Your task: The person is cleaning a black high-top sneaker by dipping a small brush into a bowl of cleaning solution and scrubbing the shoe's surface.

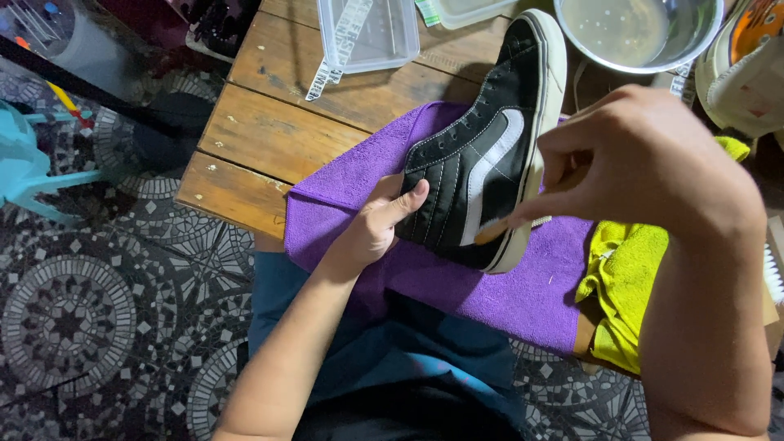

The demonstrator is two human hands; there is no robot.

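At the far edge of the worktop stands a clear plastic box; a strip of transparent tape or a ruler seems to lean out of it over its front wall, and I cannot tell more about it. Beside it, towards the far right corner, a second clear container is only partly visible. Next to it is a round metal bowl that holds cloudy, pale water with small bubbles on the surface.

The black high-top sneaker lies on its side on a purple cloth, which covers the near edge of the worktop and hangs a little over it. The sneaker has a white curved stripe on the side, white stitching, black laces and a thick off-white sole, and its toe points to the far edge. The heel part is near the person.

The left hand is closed around the heel and ankle part of the sneaker, with the thumb pressed on the black side panel. The right hand is curled shut around a small brush or stick with a light wooden tip, and this tip touches the white sole close to the heel.

At the right edge of the worktop a yellow-green cloth lies crumpled beside the purple one. Another shoe, white and orange, is at the far right corner.
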